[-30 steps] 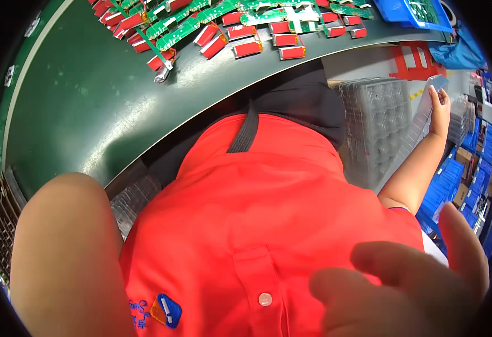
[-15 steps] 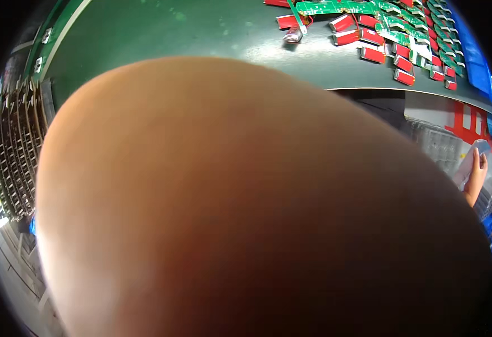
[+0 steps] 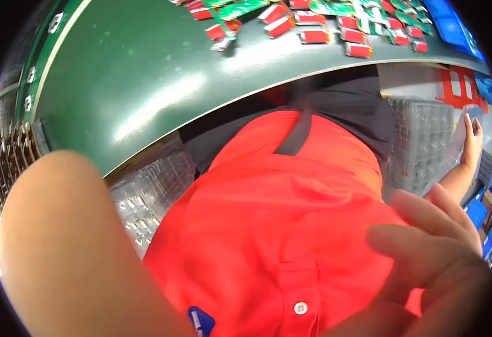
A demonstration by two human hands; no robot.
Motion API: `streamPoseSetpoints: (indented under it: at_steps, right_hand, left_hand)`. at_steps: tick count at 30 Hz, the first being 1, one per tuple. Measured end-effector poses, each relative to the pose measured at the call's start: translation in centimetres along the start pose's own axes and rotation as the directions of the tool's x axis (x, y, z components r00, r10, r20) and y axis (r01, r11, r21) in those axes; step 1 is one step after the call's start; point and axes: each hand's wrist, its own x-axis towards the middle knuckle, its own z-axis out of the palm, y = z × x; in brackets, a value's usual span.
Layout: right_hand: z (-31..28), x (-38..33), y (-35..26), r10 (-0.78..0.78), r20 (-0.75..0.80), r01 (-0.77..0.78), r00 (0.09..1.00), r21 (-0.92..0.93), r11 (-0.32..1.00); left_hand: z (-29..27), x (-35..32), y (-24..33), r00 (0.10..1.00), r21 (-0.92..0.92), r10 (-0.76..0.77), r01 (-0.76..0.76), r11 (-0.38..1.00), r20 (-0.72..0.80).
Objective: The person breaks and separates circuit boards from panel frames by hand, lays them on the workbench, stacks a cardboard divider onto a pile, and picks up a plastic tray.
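Right up close, a big forearm [image 3: 72, 253] fills the lower left; that left hand is out of frame. The right hand [image 3: 431, 264] hovers near the lens over the orange shirt [image 3: 268, 224], fingers loosely spread, gripping nothing. Further right, another hand [image 3: 471, 140] touches clear stacked trays [image 3: 420, 146]. Past the worktop [image 3: 145, 84] edge, red parts [image 3: 313, 35] sit far back, with plenty of bare green nearer in.

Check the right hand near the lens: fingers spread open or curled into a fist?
Open. The right hand sits close to the lens over the orange shirt, fingers extended and loosely apart, holding nothing visible.
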Motion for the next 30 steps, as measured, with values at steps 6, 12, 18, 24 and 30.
streamPoseSetpoints:
  at_steps: [6, 12, 18, 24, 30]
  right_hand:
    - [-1.1, -1.7, -3.0, -0.055, -0.023, 0.052, 0.998, -0.108, 0.993]
    - [0.6, -2.6, -6.1, -0.089, -0.176, 0.066, 0.98, -0.132, 0.989]
    - [-3.0, -6.6, -10.8, -0.324, -0.425, 0.14, 0.845, -0.408, 0.902]
    - [-2.3, -11.6, -26.4, -0.789, -0.334, 0.573, 0.516, -0.55, 0.608]
    - [4.1, -18.5, -38.2, -0.932, 0.297, 0.957, 0.208, -0.26, 0.131]
  left_hand:
    - [0.9, 2.3, 0.9, 0.992, -0.087, 0.118, -0.114, 0.99, 0.042]
    - [1.0, 4.9, 3.1, 0.989, -0.122, 0.147, -0.146, 0.982, 0.002]
    - [4.0, 10.6, -1.8, 0.969, -0.42, 0.246, -0.224, 0.879, -0.001]
    - [6.1, 13.2, 0.6, 0.86, -0.826, 0.126, -0.51, 0.239, -0.494]
    - [4.3, 14.4, 3.4, 0.588, -0.58, 0.0, -0.797, 0.169, -0.809]
